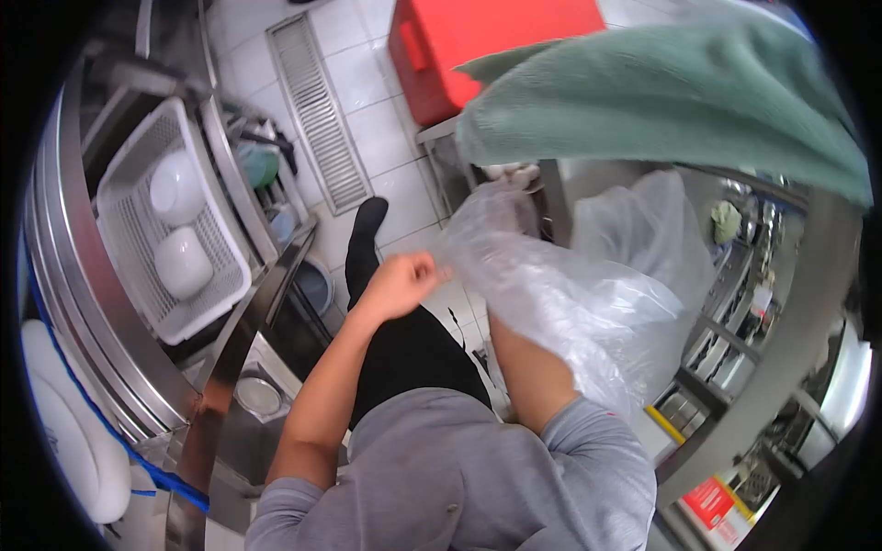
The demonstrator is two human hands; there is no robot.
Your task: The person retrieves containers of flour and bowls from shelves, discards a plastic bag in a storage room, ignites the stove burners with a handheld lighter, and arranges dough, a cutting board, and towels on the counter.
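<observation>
Left hand (397,286) is up in front of the black trousers (418,354), fingers curled in loosely, thumb side toward the near edge of 1 clear plastic bag (588,303); can't tell whether the fingertips pinch that edge or sit just beside it, blurry there; bag is crumpled and draped over the right forearm (528,367), ahead of the right shoulder, between the left hand and the steel shelving (726,340) on the right; right hand is lost under the plastic, so can't tell if it's open or gripping; bag bunches toward the left hand, with a 2nd loose lobe farther right; green towel (661,96) spans the top right, close to the lens, overlapping the red plastic bin (496,41) in view; small pale green cloth (725,222) near the shelving; on the left, a white perforated basket (220,248) in a steel-framed bay holds 2 white bowls (181,225), just beside each other; white plates (60,422) at the far left edge, blue cord (110,441) running past them; floor is white tile (386,129) with a slotted drain grate (317,110); left foot, in black, sits near the grate's lower end; grey T-shirt (441,468) fills the bottom of the view.
</observation>
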